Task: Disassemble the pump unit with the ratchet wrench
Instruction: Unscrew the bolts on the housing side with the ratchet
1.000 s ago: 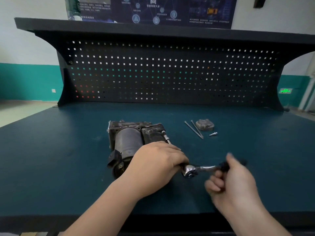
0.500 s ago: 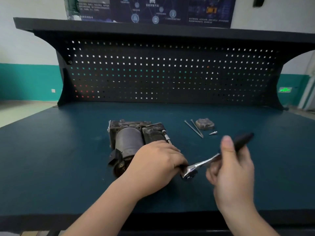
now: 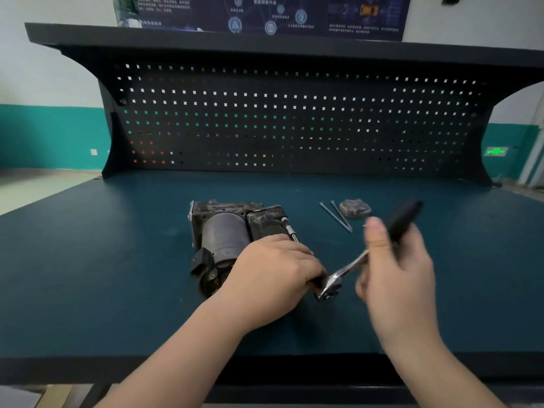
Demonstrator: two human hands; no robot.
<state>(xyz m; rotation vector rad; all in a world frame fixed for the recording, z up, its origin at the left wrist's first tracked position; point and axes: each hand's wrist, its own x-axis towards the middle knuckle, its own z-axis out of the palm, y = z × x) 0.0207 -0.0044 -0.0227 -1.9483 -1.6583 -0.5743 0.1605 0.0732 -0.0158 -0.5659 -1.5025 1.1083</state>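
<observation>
The pump unit [image 3: 226, 231], dark and grimy with a grey cylinder, lies on the blue bench top. My left hand [image 3: 273, 275] rests on its right side, closed around the extension bar where it meets the ratchet head. A thin silver extension [image 3: 290, 231] runs from under that hand into the pump's right block. The ratchet wrench [image 3: 347, 267] has its chrome head just right of my left hand; its black handle points up and to the right. My right hand [image 3: 394, 260] grips that handle, thumb up.
Two long bolts [image 3: 337, 216] and a round grey cover plate [image 3: 354, 208] lie on the bench [image 3: 117, 260] behind my right hand. A small screw beside them is half hidden by my thumb. A black pegboard [image 3: 294, 122] closes the back.
My right hand has swung the ratchet handle from pointing right and low to pointing up and away to the right. My left hand and the pump have stayed in place.
</observation>
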